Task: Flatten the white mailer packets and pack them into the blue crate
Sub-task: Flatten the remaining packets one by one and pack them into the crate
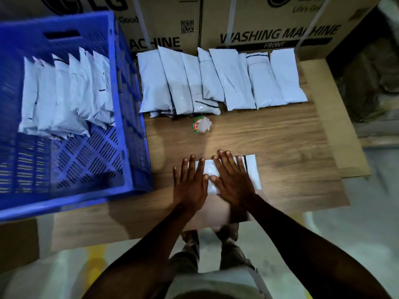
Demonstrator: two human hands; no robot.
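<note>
One white mailer packet (251,171) lies flat on the wooden table near its front edge. My left hand (190,184) and my right hand (232,180) both press down on it with straight, spread fingers, side by side, thumbs touching. Only the packet's right end and a strip between my hands show. A row of several white mailer packets (222,83) lies overlapping along the back of the table. The blue crate (127,117) stands at the left, with several packets (64,93) leaning in a row in its far half.
A small round clear container with a red and green label (201,126) sits mid-table, between the packet row and my hands. Large washing-machine cartons (269,22) stand behind the table. A cardboard sheet (336,130) lies along the table's right side.
</note>
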